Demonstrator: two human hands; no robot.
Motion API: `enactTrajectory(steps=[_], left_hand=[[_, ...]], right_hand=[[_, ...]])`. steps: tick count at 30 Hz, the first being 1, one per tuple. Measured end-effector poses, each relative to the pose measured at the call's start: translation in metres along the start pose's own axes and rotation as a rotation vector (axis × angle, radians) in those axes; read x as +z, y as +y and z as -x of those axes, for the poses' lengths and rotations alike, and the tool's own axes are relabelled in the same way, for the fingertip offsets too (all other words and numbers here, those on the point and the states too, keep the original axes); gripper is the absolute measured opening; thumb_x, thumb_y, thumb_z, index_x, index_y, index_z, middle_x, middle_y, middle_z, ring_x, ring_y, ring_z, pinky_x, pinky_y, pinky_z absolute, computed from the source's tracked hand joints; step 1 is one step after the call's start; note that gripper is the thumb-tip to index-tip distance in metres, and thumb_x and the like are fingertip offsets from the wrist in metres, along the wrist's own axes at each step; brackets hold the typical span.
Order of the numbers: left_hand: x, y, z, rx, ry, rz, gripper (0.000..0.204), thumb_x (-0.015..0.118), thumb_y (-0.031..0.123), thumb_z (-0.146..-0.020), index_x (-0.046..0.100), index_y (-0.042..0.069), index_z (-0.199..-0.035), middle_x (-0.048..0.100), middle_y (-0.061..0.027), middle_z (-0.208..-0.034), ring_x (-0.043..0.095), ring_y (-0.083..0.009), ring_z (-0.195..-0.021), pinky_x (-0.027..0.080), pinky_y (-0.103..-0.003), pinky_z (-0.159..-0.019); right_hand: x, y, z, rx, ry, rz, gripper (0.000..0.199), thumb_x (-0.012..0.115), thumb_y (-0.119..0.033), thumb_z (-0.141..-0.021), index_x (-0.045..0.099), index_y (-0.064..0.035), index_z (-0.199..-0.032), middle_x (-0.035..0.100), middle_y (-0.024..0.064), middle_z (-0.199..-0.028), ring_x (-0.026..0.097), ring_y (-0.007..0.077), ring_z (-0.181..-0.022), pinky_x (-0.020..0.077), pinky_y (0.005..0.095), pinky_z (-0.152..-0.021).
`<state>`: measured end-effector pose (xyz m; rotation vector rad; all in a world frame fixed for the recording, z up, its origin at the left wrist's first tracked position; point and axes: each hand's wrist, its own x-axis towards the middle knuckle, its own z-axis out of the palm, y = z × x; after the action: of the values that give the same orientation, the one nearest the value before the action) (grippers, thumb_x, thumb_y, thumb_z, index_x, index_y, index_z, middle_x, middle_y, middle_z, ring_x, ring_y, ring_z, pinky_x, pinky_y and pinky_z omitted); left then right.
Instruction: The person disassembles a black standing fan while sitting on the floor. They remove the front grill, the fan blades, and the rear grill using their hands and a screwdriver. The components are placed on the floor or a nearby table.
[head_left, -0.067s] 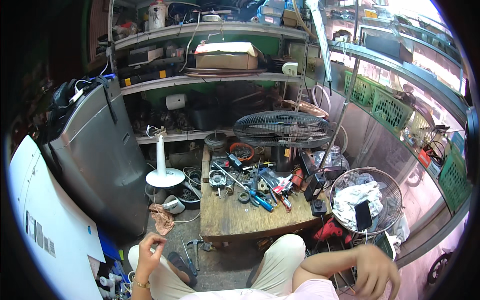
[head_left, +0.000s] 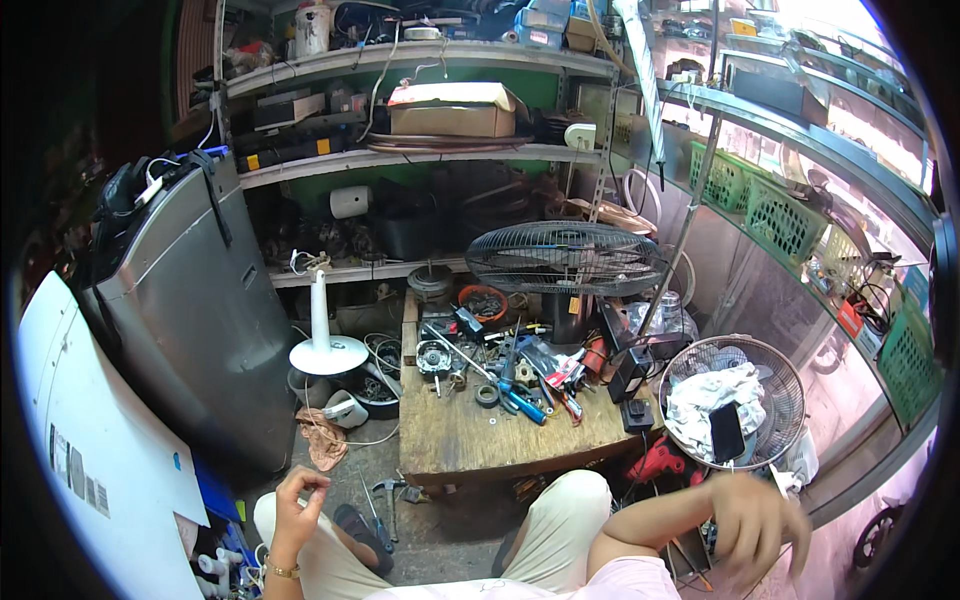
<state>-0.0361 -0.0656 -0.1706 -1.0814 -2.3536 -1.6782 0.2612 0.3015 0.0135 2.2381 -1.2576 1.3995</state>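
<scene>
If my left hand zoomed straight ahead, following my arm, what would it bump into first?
Your left hand would probably meet the crumpled peach-brown cloth first. The cloth seems lower down, though, so your hand might pass over it; depth is unclear here.

On my remote feed, I am viewing a green wall [head_left: 545, 94] behind shelves [head_left: 300, 172]. A wooden table [head_left: 440, 430] is standing on the grey floor [head_left: 440, 545], a grey cabinet [head_left: 195, 300] to its left. Bright light [head_left: 850, 25] is entering upper right.
</scene>
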Motion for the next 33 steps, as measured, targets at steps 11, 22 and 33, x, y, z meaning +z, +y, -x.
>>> enactTrajectory(steps=[11, 22, 33], left_hand=[[0.100, -0.002, -0.117, -0.189, -0.134, 0.549, 0.019, 0.059, 0.009, -0.087, 0.056, 0.003, -0.105, 0.059, -0.0018, -0.098, 0.055, -0.0103, -0.092, 0.044, -0.025, -0.081], [0.218, 0.003, -0.223, -0.409, -0.321, 0.813, 0.040, 0.057, 0.015, -0.090, 0.045, 0.010, -0.128, 0.053, -0.0061, -0.119, 0.057, -0.0146, -0.100, 0.050, -0.028, -0.078], [0.223, -0.009, -0.238, -0.480, -0.331, 0.724, 0.037, 0.061, 0.013, -0.087, 0.051, 0.011, -0.123, 0.055, -0.0018, -0.115, 0.059, -0.0129, -0.098, 0.050, -0.027, -0.074]], right_hand=[[-0.171, -0.128, 0.232, 0.901, 1.952, 1.114, 0.036, 0.050, -0.040, -0.096, 0.054, -0.0117, -0.118, 0.062, 0.0044, -0.094, 0.058, 0.0116, -0.068, 0.0415, 0.0207, -0.051], [-0.186, -0.164, 0.330, 1.580, 1.772, 1.399, 0.030, 0.061, -0.030, -0.089, 0.063, -0.0066, -0.108, 0.066, 0.0092, -0.092, 0.062, 0.0174, -0.060, 0.0484, 0.0285, -0.054], [-0.181, -0.170, 0.454, 2.092, 1.435, 1.925, 0.040, 0.066, -0.027, -0.081, 0.063, -0.0092, -0.118, 0.064, 0.0197, -0.113, 0.060, 0.0345, -0.109, 0.0462, 0.0414, -0.092]])
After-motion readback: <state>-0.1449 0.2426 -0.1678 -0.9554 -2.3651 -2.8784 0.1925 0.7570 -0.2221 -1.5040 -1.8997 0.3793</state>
